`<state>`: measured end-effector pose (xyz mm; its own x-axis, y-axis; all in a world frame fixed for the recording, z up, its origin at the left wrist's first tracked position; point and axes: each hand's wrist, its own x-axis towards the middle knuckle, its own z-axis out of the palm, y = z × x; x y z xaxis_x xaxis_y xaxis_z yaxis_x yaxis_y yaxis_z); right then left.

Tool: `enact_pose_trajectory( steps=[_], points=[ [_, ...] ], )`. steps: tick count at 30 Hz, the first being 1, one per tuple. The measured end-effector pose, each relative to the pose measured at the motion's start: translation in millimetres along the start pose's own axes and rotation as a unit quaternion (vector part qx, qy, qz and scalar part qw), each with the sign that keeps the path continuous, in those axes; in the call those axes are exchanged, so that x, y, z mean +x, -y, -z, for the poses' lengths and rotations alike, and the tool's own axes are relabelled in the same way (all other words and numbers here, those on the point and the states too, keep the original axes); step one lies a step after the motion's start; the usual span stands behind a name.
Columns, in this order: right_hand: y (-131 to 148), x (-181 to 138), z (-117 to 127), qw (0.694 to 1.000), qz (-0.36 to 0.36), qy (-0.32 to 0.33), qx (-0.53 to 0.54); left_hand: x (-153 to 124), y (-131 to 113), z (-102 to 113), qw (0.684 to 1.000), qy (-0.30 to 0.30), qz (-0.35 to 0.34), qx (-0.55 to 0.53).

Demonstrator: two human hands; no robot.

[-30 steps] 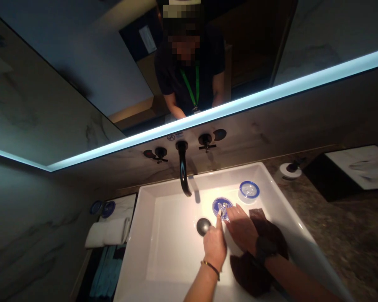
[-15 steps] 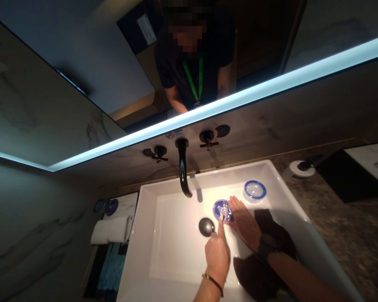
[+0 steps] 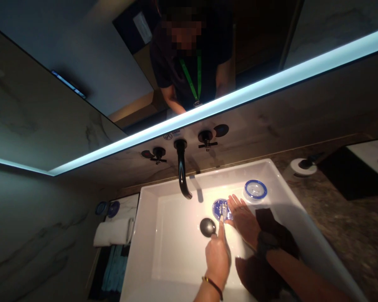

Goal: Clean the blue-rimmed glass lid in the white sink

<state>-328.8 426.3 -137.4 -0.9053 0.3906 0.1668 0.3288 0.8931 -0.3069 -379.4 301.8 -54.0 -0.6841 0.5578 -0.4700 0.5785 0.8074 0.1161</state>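
A: Starting at the far left of the frame, what is there?

B: At lower left a rolled white towel lies on a side shelf, with two small blue discs just behind it.

A: And moving toward the middle?

B: A white rectangular sink fills the lower centre. On the wall above it a black spout curves down between two black cross handles, and under the spout sits the dark round drain stopper.

A: Where are the person's hands?

B: The left hand comes up from the bottom centre, a thin band at its wrist, forefinger stretched forward with the other fingers curled in. Its tip touches a small clear piece on a blue-rimmed glass lid lying in the basin just right of the stopper. The right hand is next to it, flat and with the fingers spread, resting by the lid's right edge; it clamps nothing, and a dark watch is on its wrist.

A: Further right?

B: A dark brown cloth lies in the basin under the right forearm. A second blue-rimmed glass dish stands near the basin's back right corner. On the stone counter at the right edge stands a small white holder.
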Motion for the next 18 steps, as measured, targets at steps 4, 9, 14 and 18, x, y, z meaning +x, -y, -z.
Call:
enact_pose_trajectory(
  steps=[4,9,14,18],
  points=[
    [0.1,2.7,1.6,1.0,0.001,0.029,-0.005,7.5,-6.0,3.1,0.999,-0.013,-0.029,-0.018],
    [-0.4,3.8,2.7,0.999,-0.01,0.041,-0.013,7.3,-5.9,1.1,0.999,-0.01,-0.044,-0.016],
    [-0.8,4.9,5.5,0.998,-0.002,0.061,-0.018,9.1,-6.2,-2.6,0.999,-0.019,-0.046,-0.011],
    [-0.3,5.3,10.7,0.998,-0.004,0.066,-0.019,12.6,-8.3,-8.1,0.998,-0.032,-0.053,-0.023]
  ],
)
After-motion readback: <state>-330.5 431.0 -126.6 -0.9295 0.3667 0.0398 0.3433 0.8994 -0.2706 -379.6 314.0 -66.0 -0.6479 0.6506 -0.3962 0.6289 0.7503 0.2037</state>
